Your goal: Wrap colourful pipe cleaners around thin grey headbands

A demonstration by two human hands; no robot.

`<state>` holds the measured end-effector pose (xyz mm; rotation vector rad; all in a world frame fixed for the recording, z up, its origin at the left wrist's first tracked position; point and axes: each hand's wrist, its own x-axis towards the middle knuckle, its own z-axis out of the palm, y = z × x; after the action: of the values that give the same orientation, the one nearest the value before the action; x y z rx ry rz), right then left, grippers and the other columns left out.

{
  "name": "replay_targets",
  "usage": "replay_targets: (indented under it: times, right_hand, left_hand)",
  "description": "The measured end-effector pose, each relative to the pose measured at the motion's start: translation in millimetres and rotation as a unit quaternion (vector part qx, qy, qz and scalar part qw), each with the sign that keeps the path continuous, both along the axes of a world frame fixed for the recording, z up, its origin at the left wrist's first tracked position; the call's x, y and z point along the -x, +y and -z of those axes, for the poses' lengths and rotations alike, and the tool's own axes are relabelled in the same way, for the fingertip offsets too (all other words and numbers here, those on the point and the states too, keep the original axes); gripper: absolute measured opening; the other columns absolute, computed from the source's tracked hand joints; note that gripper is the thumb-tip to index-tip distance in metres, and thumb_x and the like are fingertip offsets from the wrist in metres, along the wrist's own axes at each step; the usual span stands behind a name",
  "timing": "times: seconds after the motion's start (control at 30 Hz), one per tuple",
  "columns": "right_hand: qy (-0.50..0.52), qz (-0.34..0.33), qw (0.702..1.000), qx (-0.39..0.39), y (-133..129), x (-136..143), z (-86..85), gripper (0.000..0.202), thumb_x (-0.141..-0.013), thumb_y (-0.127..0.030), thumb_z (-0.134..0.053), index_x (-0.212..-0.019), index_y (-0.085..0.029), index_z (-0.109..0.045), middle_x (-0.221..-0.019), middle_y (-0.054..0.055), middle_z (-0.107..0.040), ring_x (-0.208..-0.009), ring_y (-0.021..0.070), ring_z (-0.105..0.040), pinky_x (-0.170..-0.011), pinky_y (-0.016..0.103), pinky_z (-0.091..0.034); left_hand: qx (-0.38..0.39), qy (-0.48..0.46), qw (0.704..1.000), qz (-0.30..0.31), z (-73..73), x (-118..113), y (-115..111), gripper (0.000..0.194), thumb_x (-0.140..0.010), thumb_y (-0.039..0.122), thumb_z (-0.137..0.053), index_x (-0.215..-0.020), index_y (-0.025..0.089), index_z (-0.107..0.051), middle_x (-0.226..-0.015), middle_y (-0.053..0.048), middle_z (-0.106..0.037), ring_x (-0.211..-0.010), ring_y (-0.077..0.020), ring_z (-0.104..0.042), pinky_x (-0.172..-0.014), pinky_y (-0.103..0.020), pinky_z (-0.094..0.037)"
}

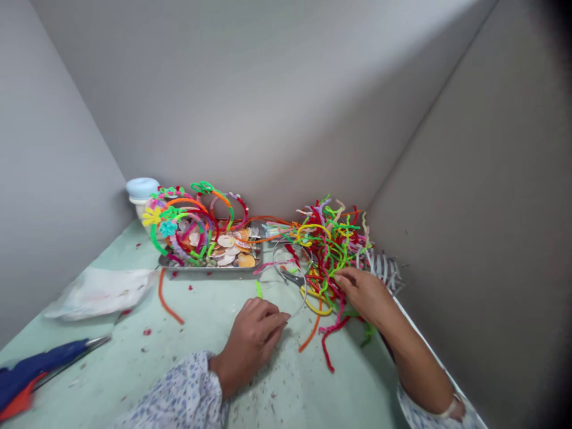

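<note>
The left hand (252, 333) pinched the hoop (305, 279). At two o'clock, the right hand's (366, 293) fingers touched tangled pipe cleaners (333, 238), grip unclear; tugging risked dragging the scissors (315, 294).

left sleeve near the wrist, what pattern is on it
The left sleeve is white with small blue flecks, best seen in the head view.

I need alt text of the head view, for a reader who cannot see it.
A person's left hand holds a thin pale hoop while the right hand touches a pile of colourful fuzzy wires. Beyond, a metal tray holds shells and decorated hoops.
</note>
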<state>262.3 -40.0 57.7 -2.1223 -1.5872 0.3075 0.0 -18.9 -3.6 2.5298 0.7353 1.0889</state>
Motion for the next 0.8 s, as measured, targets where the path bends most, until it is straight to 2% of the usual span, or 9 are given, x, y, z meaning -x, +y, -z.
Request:
replay_targets:
  times: [0.1,0.2,0.27,0.4,0.5,0.63,0.8]
  right_hand:
    - [0.155,-0.047,0.987,0.018,-2.1,15.7,-2.2,0.030,-0.086,-0.043,-0.045,-0.088,-0.021,-0.066,-0.072,0.002,-0.067,-0.066,0.0170,-0.060,-0.059,0.026,-0.042]
    - [0.319,-0.085,0.943,0.051,-2.8,33.6,-4.3,0.038,-0.087,-0.051,-0.042,-0.081,-0.020,-0.063,-0.067,0.001,-0.064,-0.060,0.0143,-0.057,-0.052,0.024,-0.040]
    - [0.367,-0.100,0.923,0.059,-1.9,43.0,-5.0,0.036,-0.086,-0.051,-0.046,-0.079,-0.019,-0.062,-0.064,0.000,-0.061,-0.053,0.0114,-0.054,-0.047,0.022,-0.035]
    - [0.417,-0.099,0.901,0.065,1.6,51.2,-2.1,0.027,-0.078,-0.045,-0.060,-0.083,-0.018,-0.061,-0.071,-0.002,-0.062,-0.050,0.0081,-0.051,-0.042,0.020,-0.032]
    - [0.436,-0.094,0.892,0.071,3.8,51.3,1.0,0.027,-0.077,-0.045,-0.061,-0.078,-0.018,-0.059,-0.066,-0.003,-0.060,-0.049,0.0081,-0.051,-0.042,0.020,-0.034]
    - [0.429,-0.089,0.896,0.076,5.2,49.5,5.1,0.027,-0.077,-0.045,-0.059,-0.075,-0.018,-0.058,-0.058,-0.004,-0.058,-0.047,0.0085,-0.051,-0.044,0.021,-0.037]
    - [0.399,-0.112,0.907,0.078,7.2,45.9,17.2,0.027,-0.080,-0.043,-0.055,-0.074,-0.017,-0.059,-0.059,-0.003,-0.059,-0.046,0.0079,-0.052,-0.046,0.020,-0.039]
  left_hand:
    - [-0.012,0.006,1.000,0.007,-0.3,-0.5,-1.0,0.021,-0.085,0.012,-0.055,-0.101,0.021,-0.065,-0.085,-0.005,-0.062,-0.079,-0.0168,-0.053,-0.070,-0.032,-0.039]
    - [-0.022,0.003,1.000,0.011,-0.2,-1.5,-1.2,0.021,-0.085,0.011,-0.054,-0.101,0.022,-0.065,-0.085,-0.005,-0.062,-0.079,-0.0168,-0.052,-0.071,-0.033,-0.038]
    - [-0.024,0.005,1.000,0.009,0.2,-2.0,-0.9,0.021,-0.086,0.012,-0.054,-0.101,0.022,-0.065,-0.085,-0.005,-0.062,-0.080,-0.0170,-0.052,-0.072,-0.034,-0.038]
    - [-0.027,0.008,1.000,0.006,0.8,-2.0,-0.4,0.020,-0.086,0.013,-0.054,-0.100,0.022,-0.065,-0.083,-0.004,-0.062,-0.079,-0.0170,-0.052,-0.072,-0.034,-0.037]
    - [-0.027,0.005,1.000,0.007,0.0,-1.9,-0.8,0.020,-0.085,0.012,-0.054,-0.099,0.022,-0.065,-0.082,-0.004,-0.061,-0.078,-0.0169,-0.051,-0.073,-0.035,-0.037]
    - [-0.012,0.008,1.000,0.008,-1.7,-2.9,-1.9,0.018,-0.085,0.013,-0.053,-0.097,0.020,-0.065,-0.082,-0.005,-0.062,-0.079,-0.0175,-0.051,-0.075,-0.036,-0.036]
    - [0.033,0.067,0.997,0.025,-1.9,-5.1,-2.8,0.017,-0.086,0.014,-0.051,-0.095,0.020,-0.064,-0.084,-0.005,-0.061,-0.082,-0.0190,-0.051,-0.078,-0.038,-0.036]
